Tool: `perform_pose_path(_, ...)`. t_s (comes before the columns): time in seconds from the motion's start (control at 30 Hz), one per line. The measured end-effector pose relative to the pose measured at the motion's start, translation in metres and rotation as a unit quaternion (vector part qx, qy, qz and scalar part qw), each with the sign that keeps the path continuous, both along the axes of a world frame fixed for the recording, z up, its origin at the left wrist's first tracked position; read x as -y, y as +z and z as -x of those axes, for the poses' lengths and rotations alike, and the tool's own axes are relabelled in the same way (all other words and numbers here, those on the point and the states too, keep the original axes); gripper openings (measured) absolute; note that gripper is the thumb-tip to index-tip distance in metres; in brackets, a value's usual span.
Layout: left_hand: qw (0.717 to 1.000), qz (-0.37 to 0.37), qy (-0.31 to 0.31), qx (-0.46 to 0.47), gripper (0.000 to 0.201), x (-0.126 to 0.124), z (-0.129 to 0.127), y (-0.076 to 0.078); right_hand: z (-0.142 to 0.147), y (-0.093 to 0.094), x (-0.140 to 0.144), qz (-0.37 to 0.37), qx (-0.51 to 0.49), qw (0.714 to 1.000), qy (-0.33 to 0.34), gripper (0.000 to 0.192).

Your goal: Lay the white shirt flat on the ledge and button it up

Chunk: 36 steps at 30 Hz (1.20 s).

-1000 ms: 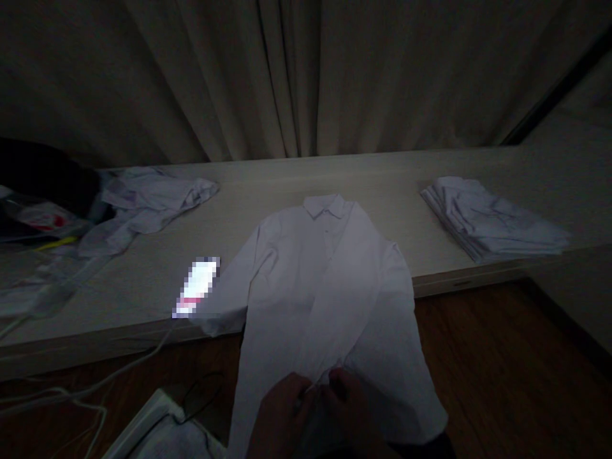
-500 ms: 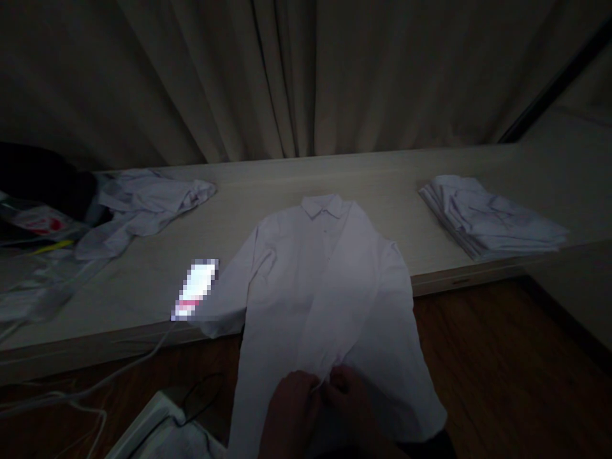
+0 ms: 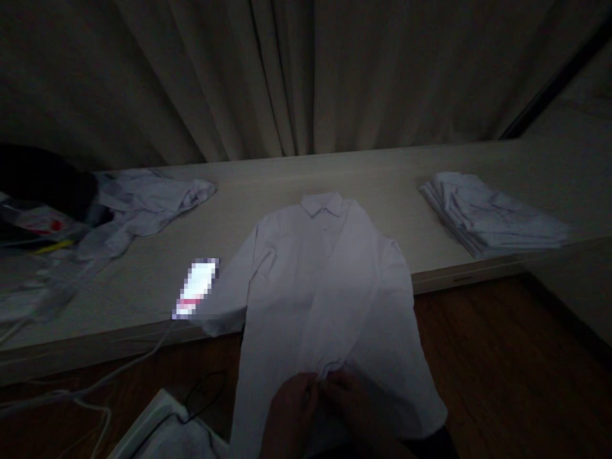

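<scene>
A white long-sleeved shirt lies front side up, its collar on the ledge and its lower part hanging over the front edge toward me. One sleeve is folded across the shirt front, with its cuff end near the hem. My left hand and my right hand meet at that cuff, fingers pinched on its edge. The exact fingertip contact is dark and partly hidden. The other sleeve stretches out to the left, its end beside a lit phone.
Folded white shirts are stacked at the right on the pale ledge. A crumpled white garment and a dark bag sit at the left. A white cable runs from the phone past a white-framed object. Curtains hang behind.
Both hands have shifted slightly at the cuff, and its edge now turns up between the fingers. The shirt and the things around it stay in place.
</scene>
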<state>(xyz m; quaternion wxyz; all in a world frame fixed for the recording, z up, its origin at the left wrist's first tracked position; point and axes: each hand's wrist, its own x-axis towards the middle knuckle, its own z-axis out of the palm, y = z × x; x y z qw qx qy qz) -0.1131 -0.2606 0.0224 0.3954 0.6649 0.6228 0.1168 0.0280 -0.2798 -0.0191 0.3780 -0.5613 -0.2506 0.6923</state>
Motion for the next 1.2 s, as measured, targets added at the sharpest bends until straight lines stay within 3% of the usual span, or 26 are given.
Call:
perform_pose_path(0.13,0.996,0.066,0.033,0.042,0.035,-0.002,0.0,0.003,-0.003,0.0,-0.001,-0.05,0.108,0.993,0.021,0.021)
perform_pose_path(0.4,0.993,0.092,0.029,0.073,0.041,-0.002,-0.003,0.01,-0.001,0.015,0.002,-0.088,0.217,0.971,0.04,0.018)
perform_pose_path(0.57,0.988,0.108,0.029,0.106,0.038,-0.001,-0.002,0.013,-0.001,0.015,0.003,-0.128,0.277,0.95,0.07,0.018)
perform_pose_path(0.83,0.984,0.106,0.033,0.138,0.035,0.002,0.005,0.007,0.0,0.017,0.004,-0.165,0.307,0.934,0.076,0.014)
perform_pose_path(1.03,0.982,0.093,0.003,0.166,0.035,0.001,0.008,0.003,-0.003,0.009,0.005,-0.18,0.339,0.918,0.101,0.014)
perform_pose_path(1.2,0.975,0.099,0.033,0.194,0.033,-0.005,0.013,0.002,-0.004,0.011,0.002,-0.207,0.331,0.915,0.103,0.014)
